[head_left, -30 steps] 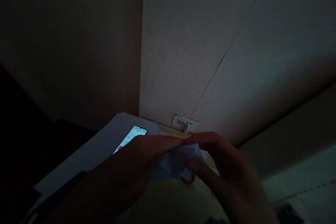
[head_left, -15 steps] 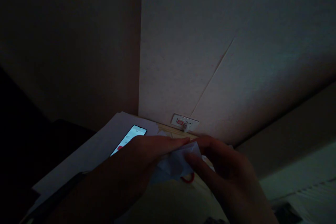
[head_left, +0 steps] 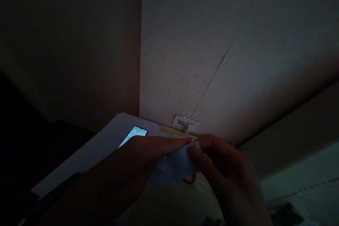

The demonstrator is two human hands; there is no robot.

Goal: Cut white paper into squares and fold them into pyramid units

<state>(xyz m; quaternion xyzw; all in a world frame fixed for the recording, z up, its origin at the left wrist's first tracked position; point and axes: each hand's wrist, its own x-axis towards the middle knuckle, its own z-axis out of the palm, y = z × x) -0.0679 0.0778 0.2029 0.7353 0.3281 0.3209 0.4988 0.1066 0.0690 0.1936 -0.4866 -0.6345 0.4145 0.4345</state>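
Note:
Between my two hands is a pale bluish folded sheet (head_left: 176,164), thin like paper; the dim light hides its exact kind. My left hand (head_left: 143,159) grips it from the left, the thumb lying along its top edge. At its upper right corner, my right hand (head_left: 225,169) pinches it between thumb and fingers. Just beneath the sheet, a red curved loop (head_left: 190,180) shows on the tabletop, possibly a scissor handle. A lit phone (head_left: 134,135) lies on white paper (head_left: 106,148) behind my left hand, which covers its lower part.
At the back, a wall socket (head_left: 186,122) with a red switch and a plug sits low on the wall, just above the light wooden tabletop (head_left: 169,130). A wall corner rises behind. Dark items (head_left: 286,213) lie at the lower right.
My right thumb has moved slightly up and right along the sheet, whose shape looks a little more bunched. My left hand has shifted slightly and covers more of the phone.

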